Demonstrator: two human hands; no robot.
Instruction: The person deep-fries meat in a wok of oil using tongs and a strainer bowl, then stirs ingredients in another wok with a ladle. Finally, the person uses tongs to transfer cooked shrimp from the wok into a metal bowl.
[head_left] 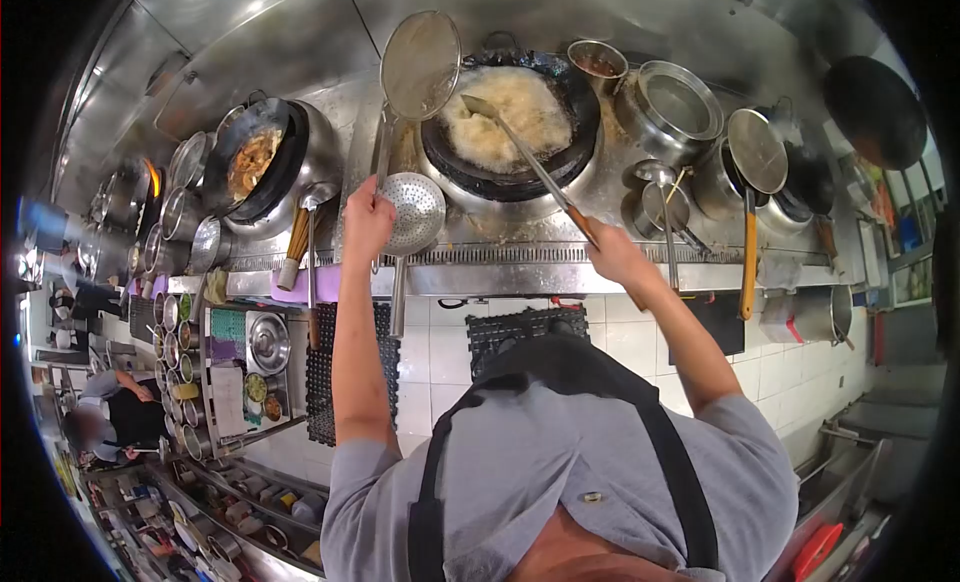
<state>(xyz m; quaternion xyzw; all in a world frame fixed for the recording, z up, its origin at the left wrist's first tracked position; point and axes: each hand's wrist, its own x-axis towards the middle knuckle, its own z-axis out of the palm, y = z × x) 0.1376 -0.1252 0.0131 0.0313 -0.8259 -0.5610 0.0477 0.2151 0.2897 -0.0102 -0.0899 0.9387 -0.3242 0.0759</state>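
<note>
My left hand (368, 220) is closed round the long handle of a round mesh strainer (421, 66), whose head is raised at the left rim of a black wok (575, 162). Pale, foaming liquid (520, 107) bubbles in that wok. My right hand (614, 252) grips the wooden handle of a wok spatula (540, 172). Its metal blade lies over the foam, and I cannot tell how deep it dips. Just right of my left hand, a perforated skimmer (413, 214) rests on the stove's front.
A second wok (262, 172) with browned food stands left. Right of the bubbling wok are a small pot (598, 64), a large pot (680, 100) and another mesh strainer (757, 150). The metal stove edge (540, 280) runs in front of me. A co-worker (115, 412) is far left.
</note>
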